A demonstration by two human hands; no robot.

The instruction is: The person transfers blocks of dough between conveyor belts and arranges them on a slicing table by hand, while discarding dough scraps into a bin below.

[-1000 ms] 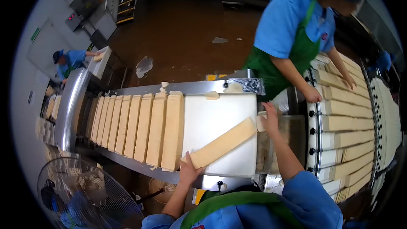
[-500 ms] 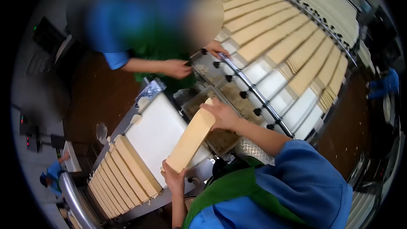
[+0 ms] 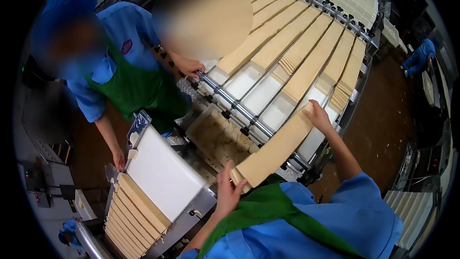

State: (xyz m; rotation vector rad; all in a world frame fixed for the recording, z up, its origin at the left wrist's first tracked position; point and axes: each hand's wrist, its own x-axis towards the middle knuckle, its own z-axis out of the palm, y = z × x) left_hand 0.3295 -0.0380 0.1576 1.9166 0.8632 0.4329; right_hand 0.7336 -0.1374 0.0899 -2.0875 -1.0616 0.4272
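Note:
A long, pale beige stack of dough sheets (image 3: 277, 151) spans my two hands, slanting across the metal rail (image 3: 230, 100) at the front of the wide conveyor. My left hand (image 3: 229, 191) grips its lower end, where the layers are slightly uneven. Around the upper end, my right hand (image 3: 318, 115) is closed, above the white conveyor belt (image 3: 268, 97). Rows of similar dough strips (image 3: 309, 69) lie on that belt between thin dividers, some with fanned layers at their ends.
Left of me, a smaller white belt (image 3: 163, 160) carries several dough stacks (image 3: 136, 211) side by side. A bin of dough scraps (image 3: 218, 136) stands between the conveyors. A co-worker in a green apron (image 3: 143, 88) has one hand on the rail, another beside the small belt.
Both my hands have carried the dough stack from over the small belt rightward to the wide conveyor's front. The co-worker's one hand has moved from near the bins to the small belt's edge.

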